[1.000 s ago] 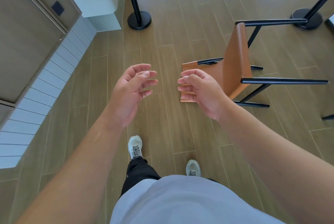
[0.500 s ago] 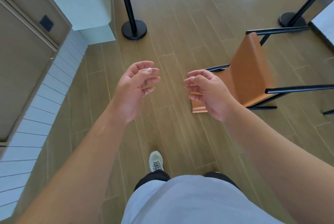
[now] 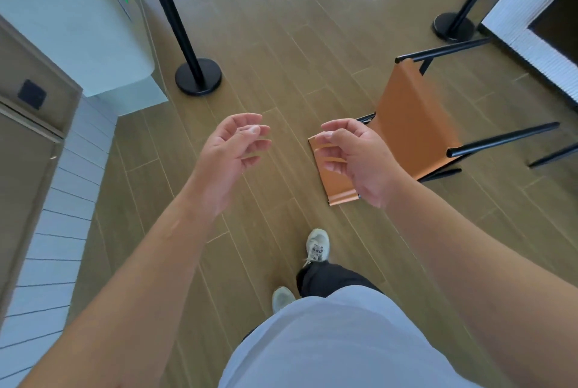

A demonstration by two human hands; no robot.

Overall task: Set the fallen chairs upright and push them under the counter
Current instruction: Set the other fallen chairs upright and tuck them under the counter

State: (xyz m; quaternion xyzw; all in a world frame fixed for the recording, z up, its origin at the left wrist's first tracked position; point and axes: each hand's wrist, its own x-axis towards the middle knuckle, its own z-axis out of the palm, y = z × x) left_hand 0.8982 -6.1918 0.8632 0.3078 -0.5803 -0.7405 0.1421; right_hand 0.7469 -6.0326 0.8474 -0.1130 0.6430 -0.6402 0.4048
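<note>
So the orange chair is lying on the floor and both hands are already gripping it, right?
Not quite. The head view shows the chair lying on the floor, but the left hand and right hand hold nothing; both hang above the floor with loosely curled fingers.

**Open floor ahead, chair to our right**

We see bare floor (image 3: 275, 52) between both hands. The fallen chair (image 3: 413, 124) blocks the right, legs jutting out; a black post (image 3: 187, 59) stands ahead left, another post (image 3: 456, 23) far right
</note>
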